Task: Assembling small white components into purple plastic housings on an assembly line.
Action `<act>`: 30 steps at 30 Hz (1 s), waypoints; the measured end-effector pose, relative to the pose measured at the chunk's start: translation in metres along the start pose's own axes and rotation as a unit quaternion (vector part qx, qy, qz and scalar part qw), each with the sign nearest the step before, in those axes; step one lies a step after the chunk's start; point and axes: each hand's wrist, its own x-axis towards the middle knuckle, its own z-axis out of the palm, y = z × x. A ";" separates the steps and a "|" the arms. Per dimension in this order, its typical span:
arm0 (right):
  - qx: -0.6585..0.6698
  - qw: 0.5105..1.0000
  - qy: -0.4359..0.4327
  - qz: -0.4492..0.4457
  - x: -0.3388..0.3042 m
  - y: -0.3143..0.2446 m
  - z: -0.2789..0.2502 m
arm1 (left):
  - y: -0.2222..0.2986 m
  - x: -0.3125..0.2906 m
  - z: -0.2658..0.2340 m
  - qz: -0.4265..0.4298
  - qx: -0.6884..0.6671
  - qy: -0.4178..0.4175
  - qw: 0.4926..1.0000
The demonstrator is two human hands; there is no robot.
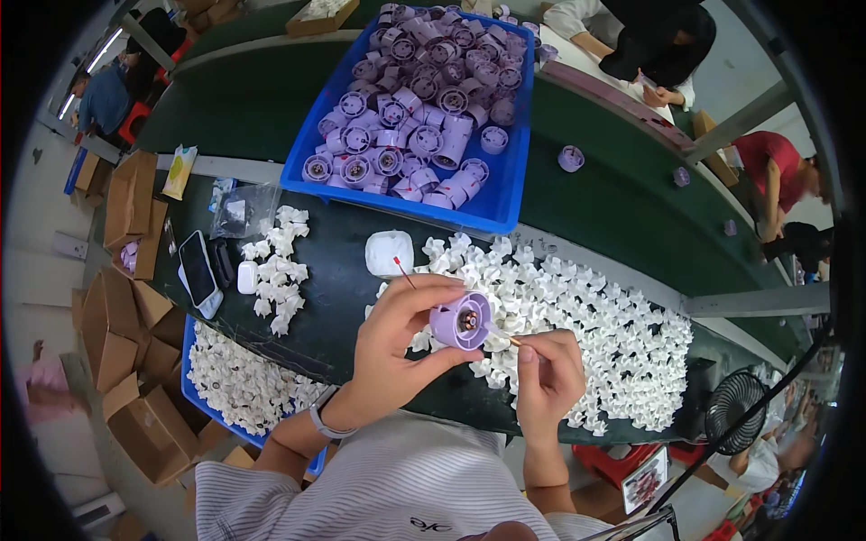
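My left hand (pixel 394 347) is closed around a lilac plastic ring-shaped housing (pixel 448 323), its open end tilted toward me. Inside it shows a dark, copper-coloured core (pixel 467 320). A thin wire with a red tip (pixel 398 261) sticks up beside my left fingers. Between the thumb and fingers of my right hand (pixel 550 374) is a thin stick-like tool (pixel 507 337); its pale end reaches the housing's right rim. What kind of tool it is, I cannot make out. Small white plastic pieces (pixel 595 334) are spread on the dark green table under and beyond my right hand.
A blue tray (pixel 518 194) heaped with lilac housings stands ahead. To the left lie a phone (pixel 195 269), a white case (pixel 247 278) and more white pieces (pixel 281 270). A blue bin (pixel 189 383) sits lower left, a black fan (pixel 735 403) at right. Other people work across the belt.
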 end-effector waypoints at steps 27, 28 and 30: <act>-0.070 0.989 -0.029 -0.123 -0.002 -0.009 0.000 | 0.002 -0.005 0.001 -0.020 -0.055 -0.036 0.998; -0.034 0.996 -0.015 -0.079 -0.002 -0.008 0.000 | 0.002 -0.005 0.001 -0.017 -0.054 -0.033 0.998; 0.016 0.999 0.007 -0.040 0.001 -0.002 0.000 | 0.001 -0.006 0.000 -0.016 -0.053 -0.030 0.998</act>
